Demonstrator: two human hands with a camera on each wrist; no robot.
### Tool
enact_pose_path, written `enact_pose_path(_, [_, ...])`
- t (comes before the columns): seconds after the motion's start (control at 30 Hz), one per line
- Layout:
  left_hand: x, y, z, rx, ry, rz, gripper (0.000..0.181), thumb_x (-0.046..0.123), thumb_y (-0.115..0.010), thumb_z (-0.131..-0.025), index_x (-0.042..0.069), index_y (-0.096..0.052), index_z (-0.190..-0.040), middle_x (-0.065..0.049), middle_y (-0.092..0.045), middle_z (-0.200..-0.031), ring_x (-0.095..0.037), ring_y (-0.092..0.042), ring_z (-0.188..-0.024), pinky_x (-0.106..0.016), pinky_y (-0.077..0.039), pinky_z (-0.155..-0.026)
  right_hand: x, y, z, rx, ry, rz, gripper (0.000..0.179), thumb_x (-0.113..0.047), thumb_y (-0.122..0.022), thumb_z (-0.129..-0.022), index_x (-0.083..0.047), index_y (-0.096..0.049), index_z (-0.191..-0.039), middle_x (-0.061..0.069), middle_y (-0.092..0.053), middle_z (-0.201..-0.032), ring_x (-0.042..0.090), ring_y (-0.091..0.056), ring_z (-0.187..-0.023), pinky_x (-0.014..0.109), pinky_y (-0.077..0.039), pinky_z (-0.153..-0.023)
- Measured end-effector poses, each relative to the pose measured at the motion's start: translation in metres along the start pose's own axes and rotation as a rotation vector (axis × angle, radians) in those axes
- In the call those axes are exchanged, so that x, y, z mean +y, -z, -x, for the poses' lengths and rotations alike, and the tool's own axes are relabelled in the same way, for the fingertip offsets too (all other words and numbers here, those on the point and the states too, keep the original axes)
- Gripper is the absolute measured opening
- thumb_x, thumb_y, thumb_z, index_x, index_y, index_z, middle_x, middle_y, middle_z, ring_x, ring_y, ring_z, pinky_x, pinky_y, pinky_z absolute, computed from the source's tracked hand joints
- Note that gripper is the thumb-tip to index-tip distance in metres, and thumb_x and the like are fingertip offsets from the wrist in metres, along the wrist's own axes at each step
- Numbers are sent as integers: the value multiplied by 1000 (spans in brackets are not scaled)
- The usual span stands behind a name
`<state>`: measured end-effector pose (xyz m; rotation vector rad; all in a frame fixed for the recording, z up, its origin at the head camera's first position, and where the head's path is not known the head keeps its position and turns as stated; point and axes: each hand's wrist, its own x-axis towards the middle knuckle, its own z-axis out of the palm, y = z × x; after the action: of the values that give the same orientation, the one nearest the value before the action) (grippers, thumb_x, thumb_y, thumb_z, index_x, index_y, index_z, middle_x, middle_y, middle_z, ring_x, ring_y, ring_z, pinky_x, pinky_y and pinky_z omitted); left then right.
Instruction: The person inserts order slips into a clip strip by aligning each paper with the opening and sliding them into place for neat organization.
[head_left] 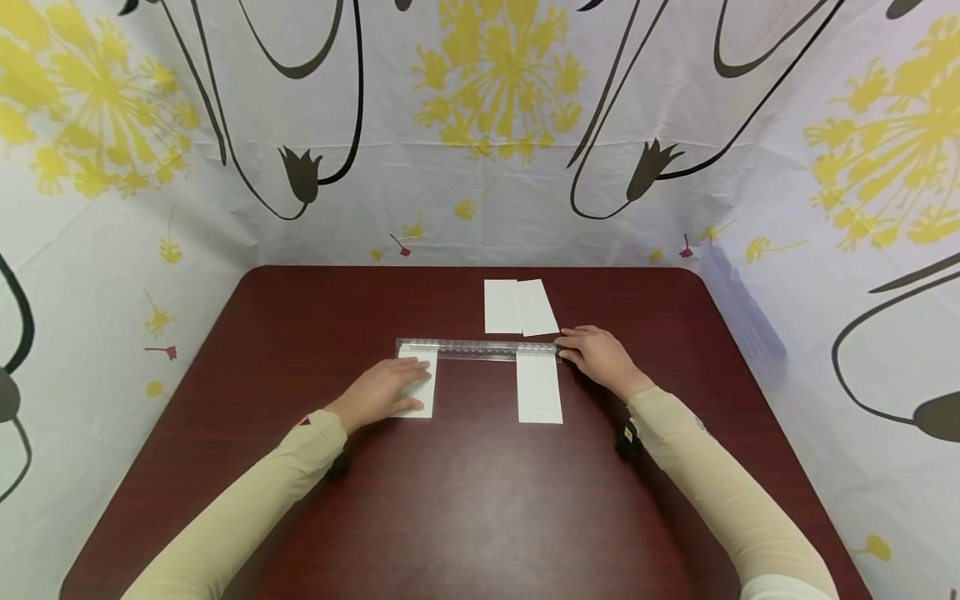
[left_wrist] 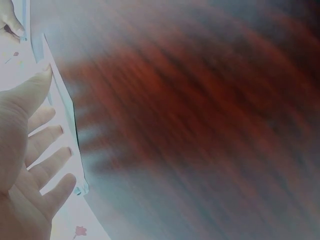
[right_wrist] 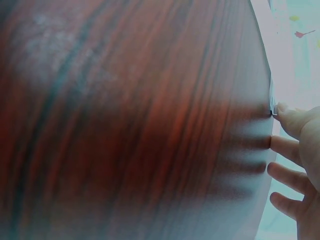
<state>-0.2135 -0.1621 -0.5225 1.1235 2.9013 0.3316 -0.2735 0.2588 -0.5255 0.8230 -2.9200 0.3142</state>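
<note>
A clear plastic ruler [head_left: 476, 349] lies crosswise on the table, over the top ends of two white paper cards. My left hand [head_left: 386, 390] rests on the left card [head_left: 424, 400], its fingers stretched out just below the ruler; they also show extended in the left wrist view. The right card [head_left: 539, 392] lies under the other end of the ruler. There my right hand [head_left: 600, 357] pinches the ruler's tip between thumb and finger. In the right wrist view its other fingers [right_wrist: 287, 177] are spread beside the tip.
Beyond the ruler, two more white cards [head_left: 501, 307] lie side by side, their edges meeting. The dark red-brown table [head_left: 480, 500] has rounded far corners. A white flower-patterned curtain [head_left: 480, 200] surrounds its back and sides.
</note>
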Motion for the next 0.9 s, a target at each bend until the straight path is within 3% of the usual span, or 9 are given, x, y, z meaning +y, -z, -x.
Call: enact_pose_path(0.9, [7,1,-6,-21,12,-24,52,40,-70,-90,10,-63,-132,-8,-56,-146,-28,-51,-138,-48,-41,-114,1,-1,-1,-10,-12,6,35,-24,-64,-96,-10,-67,-129,16,-63,-136,38,-57,-129,53,-47,-108])
